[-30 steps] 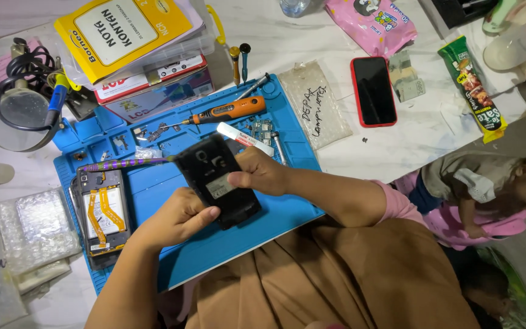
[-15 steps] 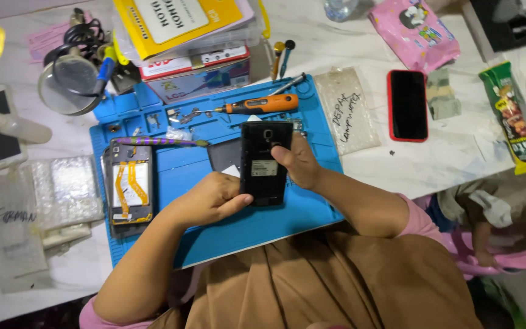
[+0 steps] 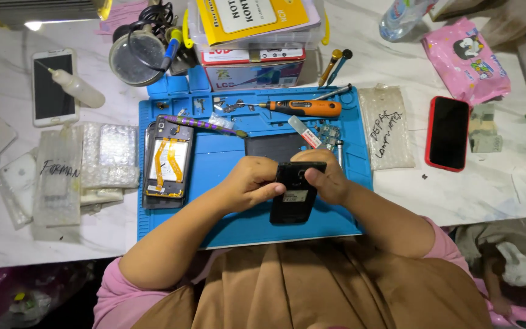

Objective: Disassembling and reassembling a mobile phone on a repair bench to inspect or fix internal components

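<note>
Both hands held a black phone (image 3: 294,198) upright over the blue mat (image 3: 232,222), near its 6 o'clock edge. The left hand (image 3: 248,183) gripped the left side, fingers curled; the right hand (image 3: 327,180) pinched the upper right edge. The phone looked light, stiff and smooth-sided, likely fragile if opened; best held by its long edges. An opened phone (image 3: 168,164) lay at 9 o'clock, a screwdriver (image 3: 302,108) at 12.

Black opened phone (image 3: 294,194), back up, lengthwise above blue mat (image 3: 226,207).
</note>
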